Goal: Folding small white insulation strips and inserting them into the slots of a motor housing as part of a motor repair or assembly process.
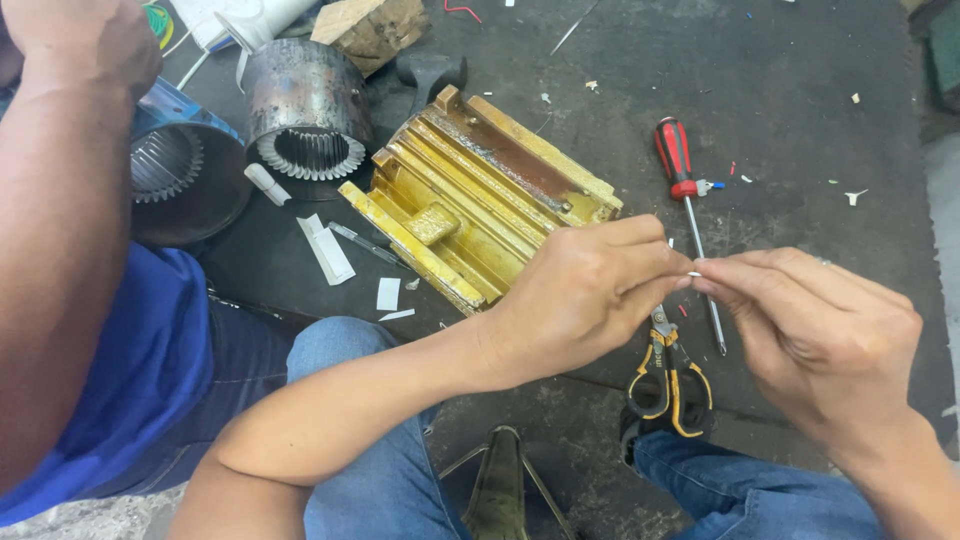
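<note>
1. The left hand (pixel 585 290) and the right hand (pixel 815 335) meet fingertip to fingertip above the floor, both pinched together on a tiny white piece (pixel 694 272) held between them. It is too small to tell what it is.
2. Below the fingertips lie scissors (pixel 665 380) with black and yellow handles, blades pointing up toward the hands.
3. A screwdriver (pixel 688 215) with a red and black handle lies just beside the scissors, its thin shaft running down past the fingertips.
4. To the left of the hands sits a yellow ribbed metal casing (pixel 470 195), tilted on the floor, with brown rust along its upper part.
5. Beside the casing, at lower left, lie folded white paper strips (pixel 326 250) and smaller white scraps.
6. Further left stands a rusty steel cylinder (pixel 305 110) with slotted teeth inside its bore, and a blue-cased one (pixel 175 165) of the same kind is near it, partly hidden.
7. Another person's arm (pixel 60 200) and blue shirt fill the left edge; that hand is raised at the top corner.
8. A wooden block (pixel 370 25) lies at the top, behind the steel cylinder.
9. The surface is a dark, stained floor (pixel 800 100) scattered with small white and coloured bits. The person's knees in blue jeans show at the bottom edge.
</note>
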